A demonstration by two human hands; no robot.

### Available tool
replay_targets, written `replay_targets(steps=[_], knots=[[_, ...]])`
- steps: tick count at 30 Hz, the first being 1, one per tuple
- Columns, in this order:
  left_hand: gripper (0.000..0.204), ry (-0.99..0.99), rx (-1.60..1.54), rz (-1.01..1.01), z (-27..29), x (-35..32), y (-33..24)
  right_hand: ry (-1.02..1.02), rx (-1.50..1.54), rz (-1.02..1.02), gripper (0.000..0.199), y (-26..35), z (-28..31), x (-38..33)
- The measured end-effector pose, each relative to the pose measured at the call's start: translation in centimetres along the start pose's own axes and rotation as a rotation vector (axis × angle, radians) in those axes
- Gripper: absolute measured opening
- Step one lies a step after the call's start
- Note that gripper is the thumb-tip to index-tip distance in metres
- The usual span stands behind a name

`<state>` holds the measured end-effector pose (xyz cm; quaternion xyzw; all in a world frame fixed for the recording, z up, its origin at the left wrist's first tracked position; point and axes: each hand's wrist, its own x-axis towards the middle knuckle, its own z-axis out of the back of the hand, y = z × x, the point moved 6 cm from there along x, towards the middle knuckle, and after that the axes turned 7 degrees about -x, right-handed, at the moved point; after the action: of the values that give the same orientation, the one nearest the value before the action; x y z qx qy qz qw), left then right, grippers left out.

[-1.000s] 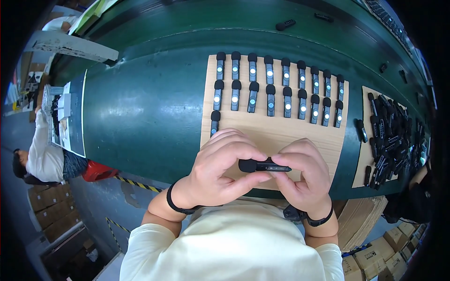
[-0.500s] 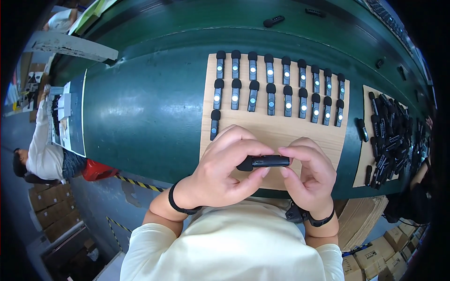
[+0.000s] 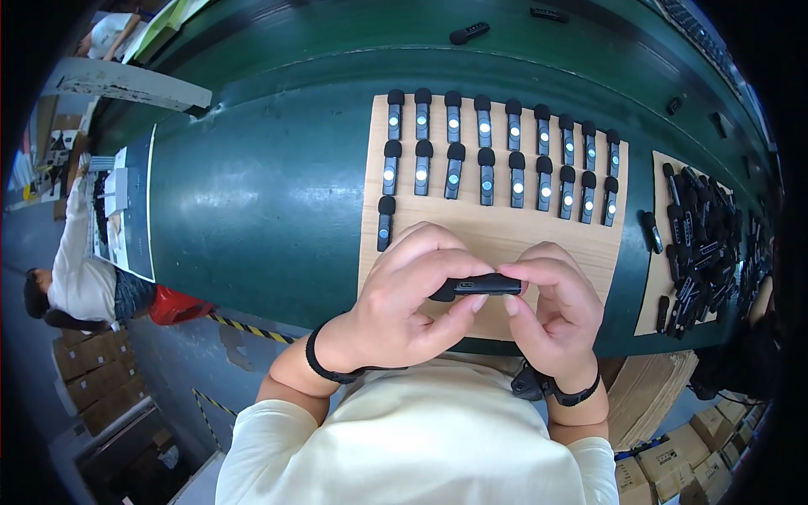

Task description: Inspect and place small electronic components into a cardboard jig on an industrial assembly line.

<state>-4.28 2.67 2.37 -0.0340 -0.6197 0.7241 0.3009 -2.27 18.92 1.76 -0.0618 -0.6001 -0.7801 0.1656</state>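
Note:
Between my hands a small black wireless clip-on microphone (image 3: 488,286) lies sideways, its foam tip toward the left and a small port facing me. My left hand (image 3: 404,295) pinches it between thumb and fingers near the foam end. At the opposite end, the thumb and fingertips of my right hand (image 3: 557,307) grip it too. Just beyond my hands is a wooden board (image 3: 505,231) bearing rows of similar microphones (image 3: 486,178), foam tips pointing away, each with a pale round spot. One single microphone (image 3: 385,224) starts a nearer row at the left.
On the right, a second board (image 3: 648,316) carries a heap of black microphones (image 3: 694,244). A green table (image 3: 252,194) spans the scene, with a belt behind carrying scattered microphones (image 3: 470,34). A person in white (image 3: 84,286) works at far left; cardboard boxes (image 3: 673,459) stand lower right.
The loose microphones on the far belt have shifted left. My hands keep their grip; the held microphone has tilted slightly. The person at far left has moved a little.

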Motion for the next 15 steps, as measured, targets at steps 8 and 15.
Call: replay_targets(steps=[8, 15], knots=[[0.036, -0.071, 0.112, 0.097, 2.0, -2.4, 2.0, 0.064, -0.035, -0.013, 0.028, -1.2, -2.2, 0.3], [0.038, -0.098, 0.542, 0.181, 5.7, -6.3, 3.9, 0.14, -0.401, 0.068, 0.03, -1.7, -5.5, 1.5]])
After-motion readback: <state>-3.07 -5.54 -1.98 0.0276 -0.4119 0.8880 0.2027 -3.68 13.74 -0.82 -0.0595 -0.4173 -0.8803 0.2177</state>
